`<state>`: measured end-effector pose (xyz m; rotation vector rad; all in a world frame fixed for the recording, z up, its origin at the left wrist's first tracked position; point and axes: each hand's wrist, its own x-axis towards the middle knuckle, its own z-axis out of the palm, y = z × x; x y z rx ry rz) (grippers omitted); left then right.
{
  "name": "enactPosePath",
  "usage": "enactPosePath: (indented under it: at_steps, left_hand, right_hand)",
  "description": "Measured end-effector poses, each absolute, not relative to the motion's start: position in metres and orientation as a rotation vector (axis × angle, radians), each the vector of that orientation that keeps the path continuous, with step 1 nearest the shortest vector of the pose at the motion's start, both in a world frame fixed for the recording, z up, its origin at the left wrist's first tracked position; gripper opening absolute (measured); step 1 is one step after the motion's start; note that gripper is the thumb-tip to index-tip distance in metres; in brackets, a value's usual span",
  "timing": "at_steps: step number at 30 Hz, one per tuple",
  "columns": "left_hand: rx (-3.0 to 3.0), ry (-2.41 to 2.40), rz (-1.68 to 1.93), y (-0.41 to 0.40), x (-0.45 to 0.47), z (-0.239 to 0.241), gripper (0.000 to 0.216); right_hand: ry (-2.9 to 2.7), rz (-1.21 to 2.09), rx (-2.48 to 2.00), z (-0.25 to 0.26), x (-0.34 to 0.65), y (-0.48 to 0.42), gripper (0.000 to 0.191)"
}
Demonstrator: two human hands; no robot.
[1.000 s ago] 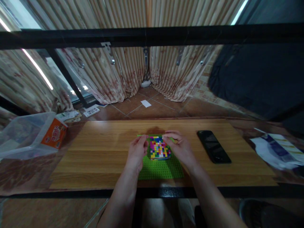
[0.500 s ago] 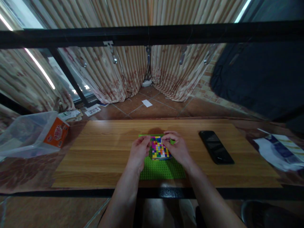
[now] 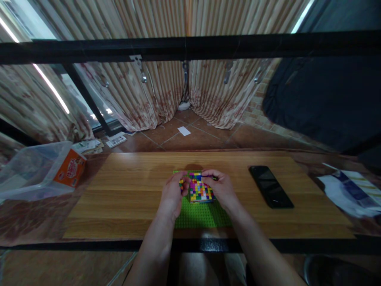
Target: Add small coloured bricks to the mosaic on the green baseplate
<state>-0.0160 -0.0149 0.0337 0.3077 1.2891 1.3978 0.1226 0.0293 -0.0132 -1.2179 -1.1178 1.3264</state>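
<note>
A green studded baseplate [image 3: 202, 216] lies near the table's front edge. On it stands a low block of small multicoloured building bricks [image 3: 200, 190], its top a mosaic of yellow, pink, blue, white and orange. To the left of this block, my left hand [image 3: 174, 194] is curled around several small bricks [image 3: 181, 184], of which yellow, red and green bits show. My right hand [image 3: 222, 188] is at the block's upper right, thumb and fingers pinched together over its top. Whatever is between those fingertips is too small to make out.
A black phone [image 3: 270, 186] lies on the wooden table [image 3: 125, 190] to the right. Beyond the left edge sits a clear plastic tub [image 3: 35, 167] with an orange label. Crumpled packaging [image 3: 351, 194] is at the far right, and a black bar [image 3: 166, 47] crosses ahead.
My left hand has turned and its fingers have parted slightly, so bricks in it now show. My right fingertips have shifted a little over the block's upper edge. The view has tilted slightly.
</note>
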Motion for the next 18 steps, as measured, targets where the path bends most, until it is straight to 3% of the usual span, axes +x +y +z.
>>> enactPosePath:
  at_steps: [18]
  left_hand:
    - [0.144,1.082,1.353,-0.0173,-0.0169,0.041,0.014]
  right_hand:
    - [-1.222,1.254,-1.192,-0.0174,0.1271,0.0294,0.023]
